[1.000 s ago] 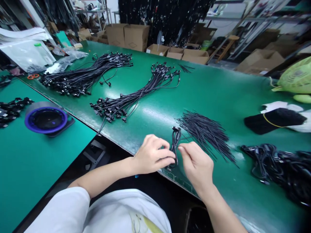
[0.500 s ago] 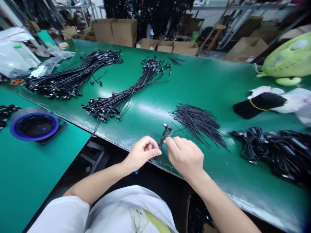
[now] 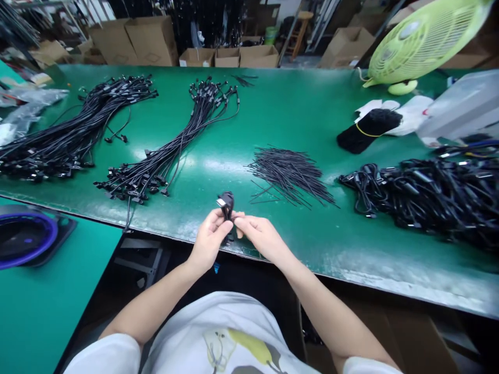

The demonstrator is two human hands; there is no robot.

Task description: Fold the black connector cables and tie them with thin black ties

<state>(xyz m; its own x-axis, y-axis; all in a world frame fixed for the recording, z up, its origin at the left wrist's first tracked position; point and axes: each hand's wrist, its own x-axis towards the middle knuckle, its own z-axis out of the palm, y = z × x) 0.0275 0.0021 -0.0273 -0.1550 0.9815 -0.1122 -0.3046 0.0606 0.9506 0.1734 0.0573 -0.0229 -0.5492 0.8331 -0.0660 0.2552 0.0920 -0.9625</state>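
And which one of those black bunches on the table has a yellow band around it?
The short, thick bundle nearest the green fan. Its yellow band sets it apart: the long cable bunches and the loose pile of strands show none.

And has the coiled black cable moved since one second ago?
Yes: judged against the twist-tie pile, the coiled black cable has shifted left, away from it.

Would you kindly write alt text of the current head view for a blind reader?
A person's left hand holds a bundled black cable, the right hand close against it, at a green table. Beyond lie thin black strips, with long cables to the left and looped cables to the right.
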